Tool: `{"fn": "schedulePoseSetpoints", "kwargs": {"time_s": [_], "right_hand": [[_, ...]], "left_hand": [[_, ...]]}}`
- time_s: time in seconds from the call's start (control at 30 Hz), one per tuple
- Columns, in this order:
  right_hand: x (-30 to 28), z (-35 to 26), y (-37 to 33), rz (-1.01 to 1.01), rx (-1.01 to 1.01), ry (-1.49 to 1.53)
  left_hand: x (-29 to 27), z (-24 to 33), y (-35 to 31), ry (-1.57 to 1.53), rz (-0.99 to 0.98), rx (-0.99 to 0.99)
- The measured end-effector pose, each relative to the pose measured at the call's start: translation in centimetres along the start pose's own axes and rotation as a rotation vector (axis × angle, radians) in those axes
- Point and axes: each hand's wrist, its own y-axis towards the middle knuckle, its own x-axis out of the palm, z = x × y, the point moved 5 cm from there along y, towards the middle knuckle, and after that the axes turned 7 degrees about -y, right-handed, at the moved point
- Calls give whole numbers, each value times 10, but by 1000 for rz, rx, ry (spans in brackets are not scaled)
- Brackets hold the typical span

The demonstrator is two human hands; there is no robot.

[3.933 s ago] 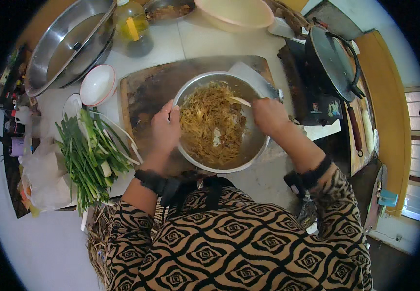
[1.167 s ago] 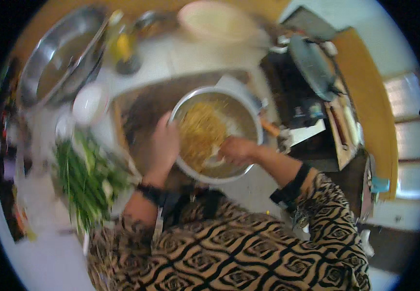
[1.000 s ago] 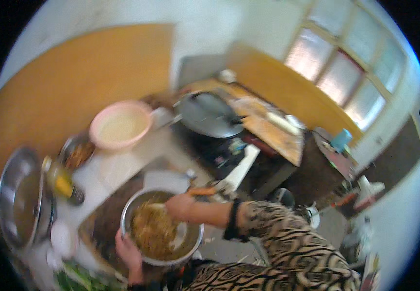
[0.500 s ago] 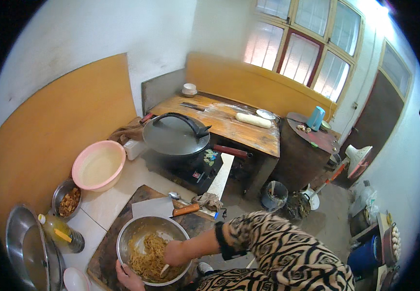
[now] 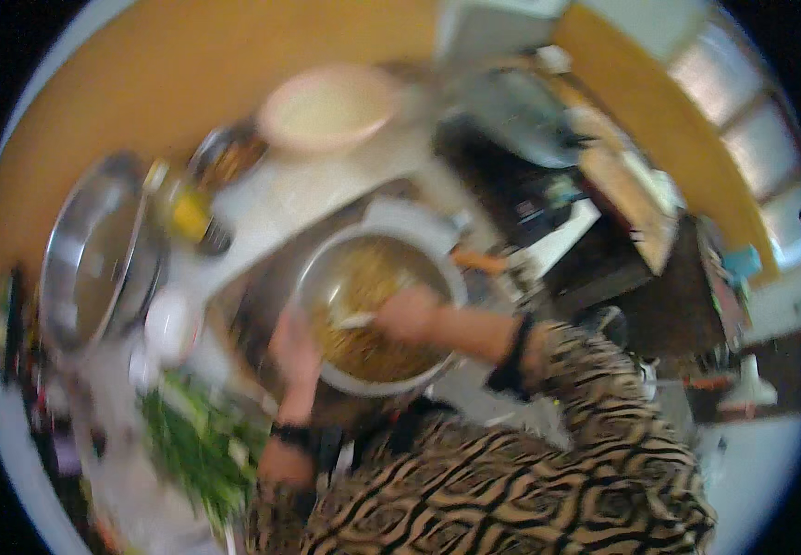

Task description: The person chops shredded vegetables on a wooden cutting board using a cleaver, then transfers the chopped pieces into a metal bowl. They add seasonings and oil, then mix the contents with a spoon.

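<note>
Everything is blurred by motion. A shiny metal mixing bowl (image 5: 456, 277) stands on a dark board (image 5: 252, 287) and holds a brownish-yellow, noodle-like mixture (image 5: 363, 347). At its near left side, my left hand (image 5: 296, 350) grips the rim. My right hand (image 5: 408, 316) is inside the bowl, closed around a pale utensil that looks like a white spoon (image 5: 354, 321). The spoon's end touches the mixture, and my fingers hide its handle. Just behind the bowl lie a white sheet (image 5: 405, 217) and an orange-brown wooden handle (image 5: 480, 262).
Left are a large metal basin (image 5: 63, 254), an oil bottle (image 5: 188, 213), a white bowl (image 5: 171, 319) and green onions (image 5: 197, 444). Farther back are a bowl of brown pieces (image 5: 227, 159), a pink-rimmed basin (image 5: 326, 111) and a lidded pan (image 5: 511, 111) on a stove.
The view has swung down and left, bringing the green onions and my left forearm into sight. Both hands remain at the bowl, the right one still in the mixture.
</note>
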Motion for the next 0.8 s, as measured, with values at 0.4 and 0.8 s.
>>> {"fn": "schedulePoseSetpoints", "kwargs": {"time_s": [0.4,0.8], "right_hand": [[16,5,-9,189,190,-26],[40,0,-69,69,117,-193]], "left_hand": [[-31,-1,-22,52,66,-121],[-30,1,-22,17,81,-103]]}}
